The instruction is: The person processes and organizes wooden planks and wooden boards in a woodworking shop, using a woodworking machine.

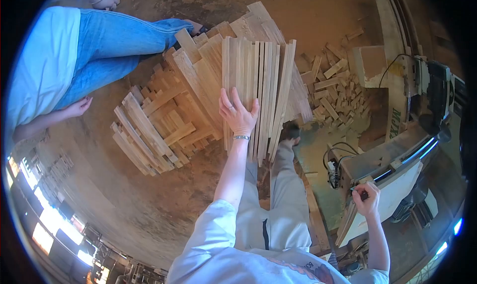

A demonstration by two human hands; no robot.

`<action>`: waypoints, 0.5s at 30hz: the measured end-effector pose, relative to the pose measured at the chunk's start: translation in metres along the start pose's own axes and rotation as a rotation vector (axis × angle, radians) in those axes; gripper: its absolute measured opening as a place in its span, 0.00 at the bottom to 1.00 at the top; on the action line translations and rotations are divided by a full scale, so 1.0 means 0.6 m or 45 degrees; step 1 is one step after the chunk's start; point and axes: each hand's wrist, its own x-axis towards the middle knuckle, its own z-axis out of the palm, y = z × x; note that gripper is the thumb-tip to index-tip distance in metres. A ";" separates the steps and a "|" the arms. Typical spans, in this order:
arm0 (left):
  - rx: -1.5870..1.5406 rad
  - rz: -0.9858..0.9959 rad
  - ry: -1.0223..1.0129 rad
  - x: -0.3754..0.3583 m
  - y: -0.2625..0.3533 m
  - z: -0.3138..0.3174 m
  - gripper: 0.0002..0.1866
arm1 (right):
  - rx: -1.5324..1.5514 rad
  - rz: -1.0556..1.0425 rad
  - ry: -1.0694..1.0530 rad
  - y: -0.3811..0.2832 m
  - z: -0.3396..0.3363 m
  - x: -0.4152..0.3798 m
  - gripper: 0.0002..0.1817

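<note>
My left hand (238, 113) lies with spread fingers on a row of long wooden strips (246, 65), near their lower half. The strips lie side by side on top of a pile of boards; a few on the right lean slightly apart. At the right, my right hand (366, 197) is closed with curled fingers around something small and dark, beside the edge of a machine table (387, 199). What that thing is cannot be made out.
A stack of short boards (169, 110) stands left of the strips. Wood offcuts (338, 92) are heaped on the floor at the right. A person in blue jeans (119, 38) is at the upper left. Cables (343, 147) hang by the machine.
</note>
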 end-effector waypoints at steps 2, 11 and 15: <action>0.007 -0.001 -0.009 0.000 0.002 0.001 0.45 | 0.021 -0.005 0.008 0.000 -0.001 -0.002 0.07; -0.041 -0.012 -0.097 -0.005 0.017 -0.012 0.56 | 0.106 -0.017 -0.070 0.016 0.000 -0.006 0.06; -0.111 -0.162 -0.264 0.016 0.006 -0.033 0.66 | 0.131 0.031 -0.091 -0.004 -0.007 -0.001 0.06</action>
